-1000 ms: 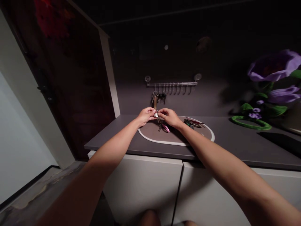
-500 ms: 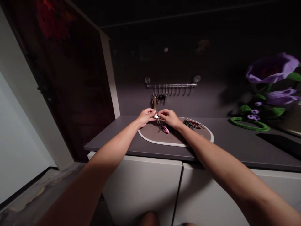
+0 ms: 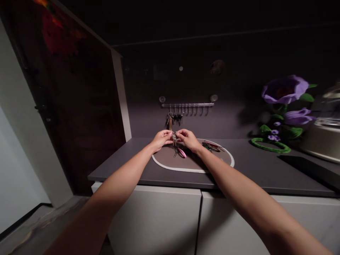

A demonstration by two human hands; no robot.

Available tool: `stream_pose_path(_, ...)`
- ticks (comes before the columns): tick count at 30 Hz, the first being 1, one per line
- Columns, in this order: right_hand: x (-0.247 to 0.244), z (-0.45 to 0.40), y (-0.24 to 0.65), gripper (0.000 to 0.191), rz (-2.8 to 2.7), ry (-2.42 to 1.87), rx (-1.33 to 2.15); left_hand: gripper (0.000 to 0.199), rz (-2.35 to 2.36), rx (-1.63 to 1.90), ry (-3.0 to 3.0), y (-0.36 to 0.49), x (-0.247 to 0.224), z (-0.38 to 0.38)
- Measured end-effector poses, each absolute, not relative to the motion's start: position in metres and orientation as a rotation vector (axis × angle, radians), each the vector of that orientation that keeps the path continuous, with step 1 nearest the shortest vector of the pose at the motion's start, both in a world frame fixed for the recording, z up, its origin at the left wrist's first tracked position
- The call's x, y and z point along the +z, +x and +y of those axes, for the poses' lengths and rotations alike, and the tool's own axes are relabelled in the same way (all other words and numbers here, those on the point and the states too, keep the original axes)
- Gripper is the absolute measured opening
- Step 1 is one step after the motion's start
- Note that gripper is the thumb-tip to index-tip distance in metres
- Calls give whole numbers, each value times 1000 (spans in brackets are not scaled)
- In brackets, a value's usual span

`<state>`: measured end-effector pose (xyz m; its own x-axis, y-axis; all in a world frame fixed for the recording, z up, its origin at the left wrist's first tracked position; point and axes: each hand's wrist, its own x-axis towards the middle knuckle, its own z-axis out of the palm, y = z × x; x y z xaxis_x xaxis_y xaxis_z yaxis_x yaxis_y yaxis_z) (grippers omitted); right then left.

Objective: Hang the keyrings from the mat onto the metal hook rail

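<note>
Door (image 3: 87, 117) of dark reddish brown stands at the far left. Next comes the flat, dark grey counter (image 3: 119, 159). Over it is my bare left hand (image 3: 160, 139), its thumb and fingers pinching a small bunch of silver metal keys (image 3: 174, 141). The bunch hangs between my two hands, above a brown oval mat with a white edge (image 3: 164, 158). Behind it, keys with a long brown tag (image 3: 170, 123) hang from a clear rail with little hooks (image 3: 188, 105). Just below my fingers is a pink loop (image 3: 182, 153) (I can't tell if it's joined to my bunch). My bare right hand (image 3: 189, 139) pinches the top of the same bunch. Past it, a messy dark, red and green heap (image 3: 212, 146) lies on the mat. Farther right are a fuzzy green ring (image 3: 255, 143) and a big purple flower (image 3: 287, 99).
</note>
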<state>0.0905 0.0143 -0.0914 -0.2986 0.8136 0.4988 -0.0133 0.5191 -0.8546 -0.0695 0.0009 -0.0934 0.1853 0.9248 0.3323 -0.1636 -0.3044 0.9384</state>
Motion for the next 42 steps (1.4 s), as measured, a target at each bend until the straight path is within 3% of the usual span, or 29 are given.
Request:
stream_pose_path(8, -89, 20, 95, 25, -1602, -718, 859, 12, 1089, 1293, 1785, -64, -106, 10)
stream_pose_path(16, -82, 33, 103, 20, -1469, -759, 799, 17, 1338, 1076, 2483, -62, -107, 6)
stream_pose_path(27, -30, 70, 115, 11, -1342, -908, 536, 25, 1440, 863, 2711, -60, -111, 9)
stream_pose_path(36, -19, 107, 116, 14, -1300, -1023, 334, 26, 1497, 809, 2734, -58, -110, 9)
stream_pose_path(42, -22, 126, 113, 16, -1310, -1024, 376, 25, 1471, 823, 2740, -59, -111, 12)
